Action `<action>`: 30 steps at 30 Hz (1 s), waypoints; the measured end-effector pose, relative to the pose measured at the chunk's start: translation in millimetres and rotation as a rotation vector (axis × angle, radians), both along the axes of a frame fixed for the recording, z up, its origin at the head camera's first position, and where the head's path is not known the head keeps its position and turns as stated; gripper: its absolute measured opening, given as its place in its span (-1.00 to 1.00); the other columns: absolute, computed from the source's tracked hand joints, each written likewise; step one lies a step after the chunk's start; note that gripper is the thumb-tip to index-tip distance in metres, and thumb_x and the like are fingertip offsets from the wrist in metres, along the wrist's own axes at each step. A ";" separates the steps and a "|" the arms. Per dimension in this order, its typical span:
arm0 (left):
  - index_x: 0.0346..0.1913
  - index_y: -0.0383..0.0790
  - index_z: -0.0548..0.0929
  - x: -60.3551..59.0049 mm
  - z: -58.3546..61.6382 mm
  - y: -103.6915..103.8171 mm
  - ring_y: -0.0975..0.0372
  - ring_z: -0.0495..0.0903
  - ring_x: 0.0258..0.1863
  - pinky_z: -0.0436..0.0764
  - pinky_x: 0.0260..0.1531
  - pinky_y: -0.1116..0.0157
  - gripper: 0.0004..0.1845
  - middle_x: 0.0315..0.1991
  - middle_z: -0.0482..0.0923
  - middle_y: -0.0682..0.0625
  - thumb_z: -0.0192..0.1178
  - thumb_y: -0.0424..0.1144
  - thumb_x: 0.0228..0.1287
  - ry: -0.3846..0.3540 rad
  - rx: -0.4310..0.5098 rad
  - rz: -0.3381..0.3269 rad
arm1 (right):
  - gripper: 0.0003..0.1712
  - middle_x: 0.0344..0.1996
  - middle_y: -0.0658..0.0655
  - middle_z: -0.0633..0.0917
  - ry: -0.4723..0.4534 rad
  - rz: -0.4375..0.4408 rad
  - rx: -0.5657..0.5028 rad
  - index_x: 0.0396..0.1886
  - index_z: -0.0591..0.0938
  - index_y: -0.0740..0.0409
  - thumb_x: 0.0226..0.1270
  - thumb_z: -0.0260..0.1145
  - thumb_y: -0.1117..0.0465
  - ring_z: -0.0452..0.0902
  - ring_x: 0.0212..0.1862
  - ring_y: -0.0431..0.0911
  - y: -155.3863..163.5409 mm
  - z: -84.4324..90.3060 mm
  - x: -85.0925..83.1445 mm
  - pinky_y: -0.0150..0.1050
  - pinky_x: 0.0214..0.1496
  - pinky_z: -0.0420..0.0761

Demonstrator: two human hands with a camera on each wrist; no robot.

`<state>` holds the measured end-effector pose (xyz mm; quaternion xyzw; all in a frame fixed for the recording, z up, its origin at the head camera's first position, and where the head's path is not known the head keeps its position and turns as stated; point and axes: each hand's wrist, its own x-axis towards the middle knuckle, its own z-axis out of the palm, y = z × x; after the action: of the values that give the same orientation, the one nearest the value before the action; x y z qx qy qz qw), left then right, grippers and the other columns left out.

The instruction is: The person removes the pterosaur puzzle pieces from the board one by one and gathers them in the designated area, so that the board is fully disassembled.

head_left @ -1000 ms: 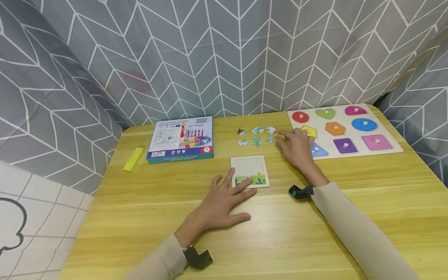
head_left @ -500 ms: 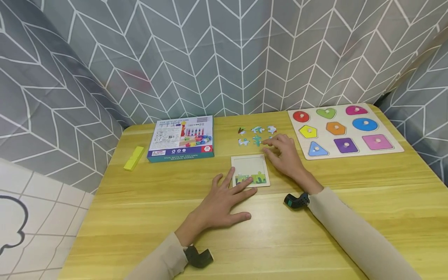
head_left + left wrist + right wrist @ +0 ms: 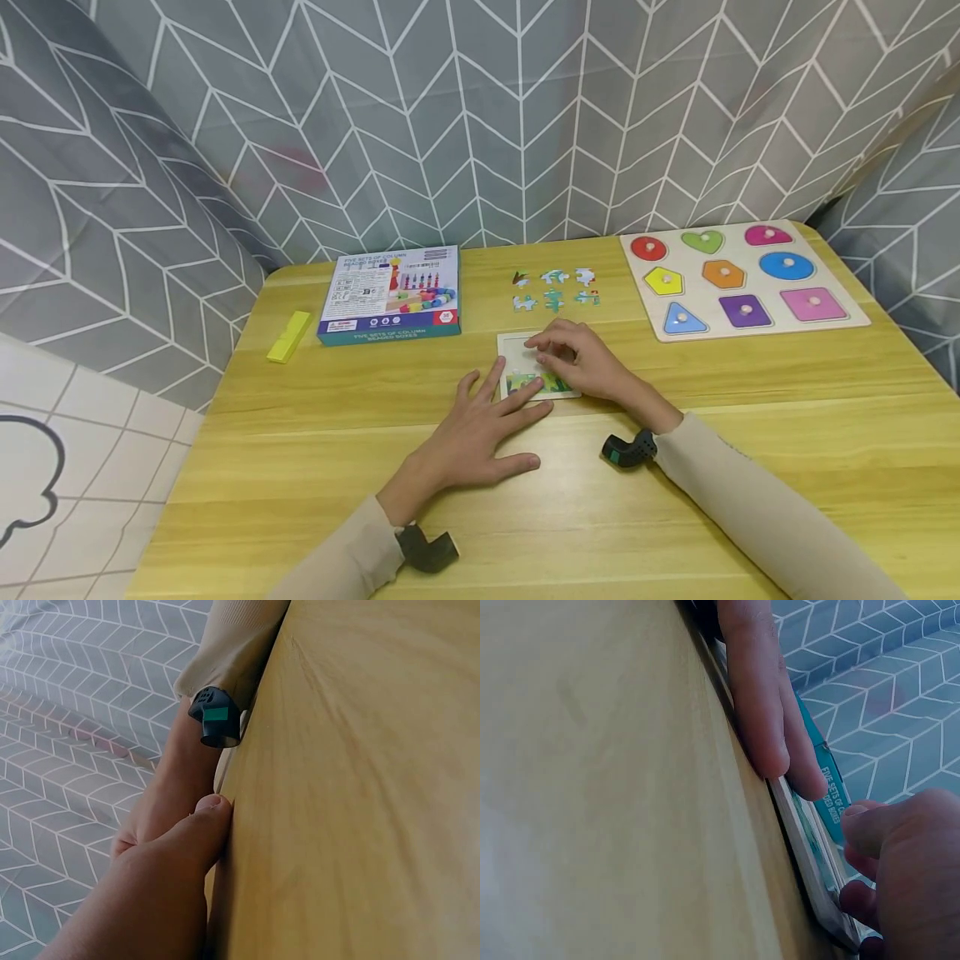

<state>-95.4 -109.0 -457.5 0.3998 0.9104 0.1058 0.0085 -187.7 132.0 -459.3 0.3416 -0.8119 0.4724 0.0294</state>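
Observation:
A square wooden puzzle tray lies on the table, with green puzzle pieces fitted along its near edge. My left hand is spread flat, its fingertips resting on the tray's near left part. Over the tray, my right hand pinches a small, pale puzzle piece between thumb and forefinger; the piece is mostly hidden. In the right wrist view, the right thumb and curled fingers are just above the tray edge. Beyond the tray, several loose puzzle pieces lie in two rows.
A shape board with knobbed coloured shapes lies at the back right. A boxed bead set stands at the back left, beside a yellow block. Behind the wooden table hangs a grey patterned curtain.
My right hand has moved left and nearer, from beside the loose pieces and the shape board to over the tray. The left hand stays on the tray.

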 end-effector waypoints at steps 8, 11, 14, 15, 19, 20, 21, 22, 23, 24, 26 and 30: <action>0.60 0.36 0.10 0.2 -2.0 1.0 -0.24 -0.26 0.65 -0.06 0.44 -0.33 -0.26 0.66 -0.05 0.22 -0.18 0.45 0.44 0.008 0.006 -0.007 | -0.76 -0.28 -0.03 0.72 -0.002 0.027 0.087 -0.02 0.77 0.08 0.36 0.39 0.33 0.53 -0.25 -0.22 0.8 -0.9 0.5 -0.23 -0.05 0.39; 0.60 0.34 0.12 0.3 -1.7 1.4 -0.24 -0.27 0.65 -0.07 0.44 -0.33 -0.25 0.66 -0.04 0.21 -0.16 0.44 0.44 0.006 0.012 -0.010 | -0.75 -0.28 -0.05 0.72 0.012 0.022 0.122 -0.01 0.77 0.05 0.34 0.42 0.30 0.55 -0.18 -0.19 1.7 -0.8 1.3 -0.16 0.01 0.28; 0.60 0.32 0.14 0.4 -1.3 2.0 -0.24 -0.28 0.65 -0.08 0.45 -0.34 -0.25 0.66 -0.04 0.21 -0.12 0.42 0.43 -0.003 0.022 -0.011 | -0.76 -0.23 -0.05 0.74 0.008 0.019 0.146 -0.01 0.78 0.02 0.34 0.44 0.26 0.55 -0.13 -0.17 1.7 -0.2 2.0 -0.13 0.00 0.22; 0.60 0.31 0.14 0.4 -1.2 1.9 -0.24 -0.29 0.65 -0.08 0.45 -0.34 -0.25 0.66 -0.04 0.21 -0.11 0.42 0.43 -0.005 0.025 -0.011 | -0.76 -0.21 -0.05 0.75 0.006 0.020 0.149 -0.01 0.78 0.02 0.33 0.44 0.25 0.55 -0.12 -0.15 1.6 0.3 2.2 -0.12 0.00 0.20; 0.60 0.28 0.16 -0.5 -1.1 1.9 -0.24 -0.28 0.65 -0.07 0.44 -0.34 -0.24 0.66 -0.04 0.23 -0.09 0.41 0.42 -0.005 0.031 -0.013 | -0.75 -0.17 -0.03 0.76 -0.005 0.021 0.175 -0.02 0.78 0.00 0.31 0.47 0.22 0.54 -0.08 -0.13 1.0 1.6 2.1 -0.12 -0.01 0.17; 0.60 0.27 0.17 -0.7 -1.0 1.8 -0.24 -0.27 0.65 -0.06 0.44 -0.35 -0.24 0.66 -0.04 0.23 -0.08 0.41 0.42 -0.003 0.033 -0.015 | -0.74 -0.17 -0.03 0.75 -0.003 0.022 0.181 -0.02 0.78 0.00 0.30 0.47 0.22 0.54 -0.08 -0.13 0.9 2.0 2.0 -0.12 -0.01 0.17; 0.60 0.26 0.17 -0.8 -1.0 1.5 -0.25 -0.26 0.64 -0.06 0.44 -0.35 -0.24 0.66 -0.03 0.23 -0.07 0.40 0.42 0.001 0.034 -0.016 | -0.74 -0.17 -0.03 0.75 -0.002 0.022 0.189 -0.02 0.78 0.00 0.29 0.48 0.21 0.53 -0.08 -0.13 0.9 2.2 1.9 -0.12 -0.01 0.16; 0.60 0.26 0.18 -0.9 -0.8 1.4 -0.25 -0.26 0.64 -0.05 0.43 -0.35 -0.24 0.66 -0.02 0.22 -0.07 0.40 0.42 0.005 0.037 -0.018 | -0.73 -0.16 -0.03 0.75 -0.003 0.022 0.196 -0.01 0.78 -0.01 0.29 0.49 0.21 0.53 -0.08 -0.13 0.9 2.5 1.8 -0.12 -0.02 0.16; 0.60 0.26 0.19 -0.9 -0.7 1.1 -0.26 -0.25 0.64 -0.05 0.43 -0.36 -0.24 0.65 -0.01 0.22 -0.06 0.40 0.42 0.007 0.039 -0.020 | -0.72 -0.16 -0.03 0.75 -0.003 0.023 0.201 -0.01 0.78 -0.01 0.28 0.49 0.21 0.53 -0.08 -0.13 0.9 2.7 1.7 -0.13 -0.02 0.15; 0.59 0.27 0.19 -0.8 -0.8 0.9 -0.26 -0.25 0.64 -0.05 0.43 -0.36 -0.25 0.65 0.01 0.22 -0.06 0.39 0.42 0.011 0.041 -0.021 | -0.72 -0.17 -0.03 0.74 0.000 0.024 0.205 -0.01 0.78 -0.01 0.28 0.49 0.21 0.52 -0.08 -0.13 0.8 3.0 1.6 -0.13 -0.03 0.15; 0.59 0.30 0.20 -0.4 -0.8 0.2 -0.26 -0.24 0.64 -0.05 0.43 -0.36 -0.27 0.64 0.03 0.22 -0.06 0.39 0.43 0.015 0.044 -0.024 | -0.72 -0.17 -0.02 0.73 0.002 0.023 0.210 -0.01 0.78 -0.01 0.28 0.49 0.21 0.51 -0.09 -0.13 0.6 3.4 1.4 -0.13 -0.04 0.14; 0.58 0.35 0.20 0.7 -1.3 -0.6 -0.25 -0.25 0.64 -0.06 0.44 -0.35 -0.31 0.64 0.03 0.24 -0.10 0.39 0.45 0.011 0.046 -0.026 | -0.75 -0.18 -0.02 0.71 0.010 0.004 0.229 -0.02 0.78 -0.03 0.31 0.47 0.19 0.47 -0.09 -0.12 0.6 3.3 0.7 -0.12 -0.06 0.11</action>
<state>-94.7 -109.6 -458.8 0.4124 0.9025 0.1242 -0.0045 -186.9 132.6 -456.0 0.3469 -0.8597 0.3749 -0.0068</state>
